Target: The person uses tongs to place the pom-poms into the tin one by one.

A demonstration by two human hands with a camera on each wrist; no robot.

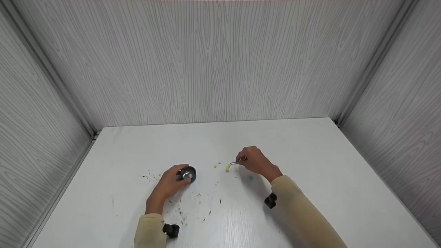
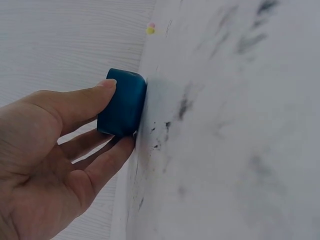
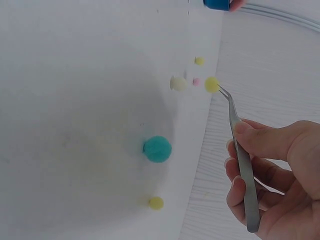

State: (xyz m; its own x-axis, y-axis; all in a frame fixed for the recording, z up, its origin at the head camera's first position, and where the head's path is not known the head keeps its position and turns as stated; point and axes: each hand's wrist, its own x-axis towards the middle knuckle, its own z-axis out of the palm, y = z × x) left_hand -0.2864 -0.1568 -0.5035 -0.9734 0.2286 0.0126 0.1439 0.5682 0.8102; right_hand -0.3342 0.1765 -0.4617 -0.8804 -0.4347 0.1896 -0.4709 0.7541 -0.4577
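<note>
My left hand (image 1: 169, 182) holds a small blue metallic cup (image 2: 124, 102) on the table, thumb on one side and fingers on the other. In the head view the cup's dark opening faces up, with a pale spot inside that may be a ball. My right hand (image 3: 280, 165) grips bent-tip steel tweezers (image 3: 245, 172). At the tweezer tips is a yellow ball (image 3: 212, 84), seemingly raised off the table. Near it lie a whitish ball (image 3: 178, 83), a tiny pink ball (image 3: 196, 81) and a smaller yellow ball (image 3: 199, 61).
A larger teal ball (image 3: 158, 149) and another yellow ball (image 3: 156, 202) lie below the right hand's work. Dark specks and smudges (image 1: 181, 213) mark the white table (image 1: 275, 137) around the left hand. Grey wood-grain panels (image 1: 206, 62) enclose the table's back and sides.
</note>
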